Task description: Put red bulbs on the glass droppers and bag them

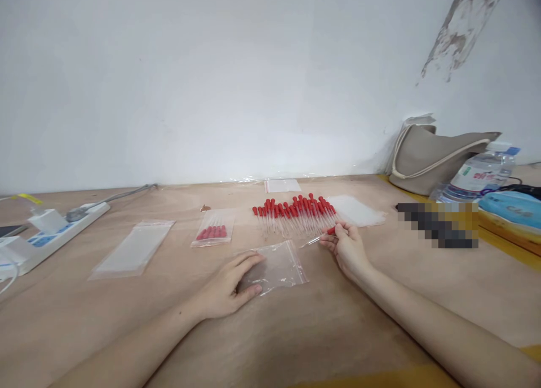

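Note:
My right hand pinches one glass dropper with a red bulb at the near edge of a row of several red-bulbed droppers lying on the wooden table. My left hand rests on the left end of an empty clear zip bag, fingers curled loosely over it, thumb under its edge. A filled zip bag with red-bulbed droppers lies to the left of the row.
A stack of empty zip bags lies at left, more clear bags and one by the wall. A white power strip with plugs sits far left. A grey bag, water bottle and blue packet stand at right.

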The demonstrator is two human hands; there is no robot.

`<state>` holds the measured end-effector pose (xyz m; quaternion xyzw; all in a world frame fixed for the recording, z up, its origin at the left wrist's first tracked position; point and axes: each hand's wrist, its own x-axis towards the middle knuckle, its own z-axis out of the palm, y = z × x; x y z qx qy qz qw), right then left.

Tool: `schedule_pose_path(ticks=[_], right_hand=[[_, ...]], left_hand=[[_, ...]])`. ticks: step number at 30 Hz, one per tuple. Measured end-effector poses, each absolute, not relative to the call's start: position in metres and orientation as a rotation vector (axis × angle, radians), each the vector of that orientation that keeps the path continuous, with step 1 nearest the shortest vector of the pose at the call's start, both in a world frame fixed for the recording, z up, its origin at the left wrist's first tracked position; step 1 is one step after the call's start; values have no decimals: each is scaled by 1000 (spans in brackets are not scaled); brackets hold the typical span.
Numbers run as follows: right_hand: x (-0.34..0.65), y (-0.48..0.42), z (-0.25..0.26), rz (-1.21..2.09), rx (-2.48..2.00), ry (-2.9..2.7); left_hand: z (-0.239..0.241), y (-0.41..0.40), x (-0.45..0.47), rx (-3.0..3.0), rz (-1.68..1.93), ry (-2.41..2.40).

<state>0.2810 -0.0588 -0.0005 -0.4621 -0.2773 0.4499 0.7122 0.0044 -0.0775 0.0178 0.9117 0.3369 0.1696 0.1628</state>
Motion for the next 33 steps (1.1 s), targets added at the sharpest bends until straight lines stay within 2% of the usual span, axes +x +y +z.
schedule_pose_path(ticks=[9, 14, 20, 29, 33], right_hand=[[261, -71, -2, 1266, -989, -606], [265, -76, 4, 1503, -1054, -915], [287, -73, 10, 1521, -1166, -1498], [268, -76, 10, 1686, -933, -1460], [259, -82, 10, 1551, -1006, -1475]], left_hand=[[18, -74, 7, 2598, 501, 922], [20, -67, 13, 2595, 503, 883], [20, -65, 14, 2627, 471, 846], [20, -64, 15, 2715, 341, 843], [19, -65, 15, 2721, 338, 845]])
